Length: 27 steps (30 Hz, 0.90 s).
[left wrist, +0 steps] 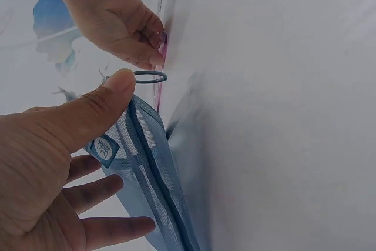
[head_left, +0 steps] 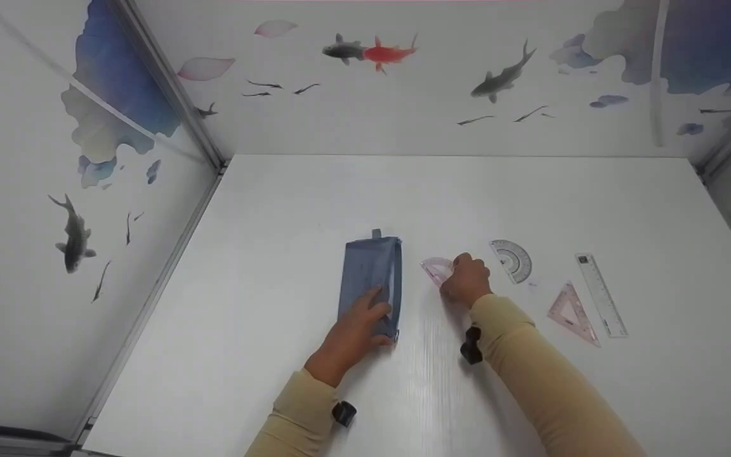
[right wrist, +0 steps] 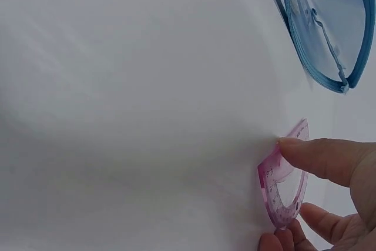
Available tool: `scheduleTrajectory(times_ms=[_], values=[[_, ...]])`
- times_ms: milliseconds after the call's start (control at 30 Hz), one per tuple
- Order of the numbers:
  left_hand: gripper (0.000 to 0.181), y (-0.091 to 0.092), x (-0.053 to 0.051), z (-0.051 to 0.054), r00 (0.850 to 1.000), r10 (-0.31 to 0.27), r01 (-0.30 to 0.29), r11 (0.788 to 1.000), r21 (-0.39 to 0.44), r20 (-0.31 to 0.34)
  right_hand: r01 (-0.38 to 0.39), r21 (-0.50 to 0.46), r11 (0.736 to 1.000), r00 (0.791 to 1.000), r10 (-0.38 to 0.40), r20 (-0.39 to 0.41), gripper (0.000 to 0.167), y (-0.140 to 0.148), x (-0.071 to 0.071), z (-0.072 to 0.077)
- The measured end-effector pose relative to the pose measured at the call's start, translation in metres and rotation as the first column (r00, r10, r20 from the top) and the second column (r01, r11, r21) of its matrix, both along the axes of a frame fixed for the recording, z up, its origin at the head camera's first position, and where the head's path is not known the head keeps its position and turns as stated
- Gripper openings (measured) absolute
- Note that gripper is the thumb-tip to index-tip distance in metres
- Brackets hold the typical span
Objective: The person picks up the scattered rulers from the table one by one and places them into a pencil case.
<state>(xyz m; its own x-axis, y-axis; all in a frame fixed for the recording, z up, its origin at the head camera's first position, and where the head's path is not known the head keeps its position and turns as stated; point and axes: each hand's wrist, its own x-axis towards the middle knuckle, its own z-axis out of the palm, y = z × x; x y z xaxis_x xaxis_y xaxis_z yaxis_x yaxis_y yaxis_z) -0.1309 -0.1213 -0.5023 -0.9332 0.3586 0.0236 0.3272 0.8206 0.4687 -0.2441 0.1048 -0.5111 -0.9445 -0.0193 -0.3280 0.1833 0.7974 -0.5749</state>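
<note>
A blue mesh pencil case (head_left: 368,260) lies on the white table, its zipper edge toward the right. My left hand (head_left: 356,330) rests on its near half; in the left wrist view its thumb and spread fingers are fairly straight beside a small label (left wrist: 103,148). In the right wrist view the zipper edges of the case (right wrist: 329,80) stand apart. To the right of the case my right hand (head_left: 469,282) pinches a pink protractor (head_left: 435,270) between thumb and fingers. The right wrist view shows this pink protractor (right wrist: 273,186) tilted up at the table surface.
A clear protractor (head_left: 513,260) lies just right of my right hand. Farther right are a pink set square (head_left: 572,314) and a clear ruler (head_left: 601,295). White panels with painted fish (head_left: 504,79) enclose the table at the back and sides.
</note>
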Motion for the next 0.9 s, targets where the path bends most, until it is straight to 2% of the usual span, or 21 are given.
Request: scheduleTrajectory(times_ms=[233,633,900], values=[[0.05,0.0,0.0,-0.002,1.0,-0.008,0.008,1.0,0.0,-0.007,0.039,-0.041,0.998,0.999,-0.038,0.014,0.062,0.001,0.002,-0.003],[0.048,0.001,-0.002,-0.002,1.0,0.001,-0.001,1.0,-0.003,0.01,0.035,-0.141,0.989,0.997,-0.044,-0.061,0.062,0.009,0.01,-0.006],[0.049,0.001,-0.001,-0.003,1.0,-0.005,0.005,1.0,0.005,-0.023,0.04,-0.182,0.982,0.995,-0.055,-0.079,0.059,0.014,0.012,-0.009]])
